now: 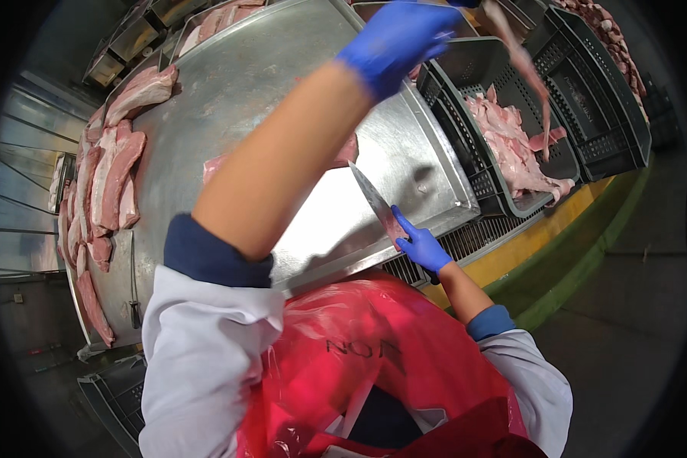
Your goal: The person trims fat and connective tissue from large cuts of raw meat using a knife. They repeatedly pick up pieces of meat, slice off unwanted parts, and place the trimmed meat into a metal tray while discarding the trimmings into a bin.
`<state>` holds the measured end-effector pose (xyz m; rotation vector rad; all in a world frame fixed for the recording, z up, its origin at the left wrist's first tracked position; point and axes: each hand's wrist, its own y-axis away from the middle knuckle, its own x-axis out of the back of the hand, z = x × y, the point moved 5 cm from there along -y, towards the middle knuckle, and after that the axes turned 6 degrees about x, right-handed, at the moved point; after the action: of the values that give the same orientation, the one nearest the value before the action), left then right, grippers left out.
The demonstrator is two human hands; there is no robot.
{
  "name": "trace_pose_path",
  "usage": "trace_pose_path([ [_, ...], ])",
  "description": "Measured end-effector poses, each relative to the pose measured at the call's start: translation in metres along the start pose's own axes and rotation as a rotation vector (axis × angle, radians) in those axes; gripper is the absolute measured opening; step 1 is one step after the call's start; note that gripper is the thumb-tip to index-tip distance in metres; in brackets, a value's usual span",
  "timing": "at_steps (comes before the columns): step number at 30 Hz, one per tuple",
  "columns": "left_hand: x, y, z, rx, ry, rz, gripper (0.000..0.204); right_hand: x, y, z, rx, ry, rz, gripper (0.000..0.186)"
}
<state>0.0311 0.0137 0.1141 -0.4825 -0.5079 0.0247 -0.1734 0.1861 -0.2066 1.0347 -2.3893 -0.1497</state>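
My right hand, in a blue glove, grips a knife near the front right corner of the metal table. Its blade points up and to the left, with pinkish smears near the handle. Across the table reaches my left arm; the blue-gloved left hand is smeared by motion beside the crates. A long meat strip hangs over the grey crate, just right of that hand; whether the fingers touch it cannot be seen. Below my left forearm lies a meat piece, partly hidden.
Several long meat slabs lie along the table's left side, near a thin steel rod with a dark handle. Pale trimmings fill part of the grey crate. A second dark crate stands right of it. Metal trays stand at the far left.
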Motion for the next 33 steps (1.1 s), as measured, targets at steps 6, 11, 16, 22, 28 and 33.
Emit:
trace_pose_path([
  [6,0.152,0.381,-0.300,0.916,-0.858,0.586,0.053,0.012,-0.002,0.007,-0.015,0.096,0.003,0.081],
  [11,0.182,0.565,-0.288,1.086,-1.152,0.542,0.027,-0.036,-0.091,-0.035,0.208,0.020,-0.121,0.081],
  [16,0.202,0.640,-0.254,1.110,-0.883,0.557,0.024,-0.154,-0.252,-0.145,0.474,0.220,-0.218,0.082],
  [22,0.213,0.770,-0.148,1.062,-0.891,0.680,0.026,-0.242,-0.383,-0.239,0.062,0.195,-0.142,0.080],
  [28,0.171,0.905,-0.080,1.386,-0.759,0.652,0.031,-0.267,-0.346,-0.200,0.284,0.408,-0.015,0.078],
  [33,0.192,0.893,-0.058,1.421,-0.967,0.496,0.041,-0.276,-0.266,-0.176,0.323,0.252,-0.117,0.081],
])
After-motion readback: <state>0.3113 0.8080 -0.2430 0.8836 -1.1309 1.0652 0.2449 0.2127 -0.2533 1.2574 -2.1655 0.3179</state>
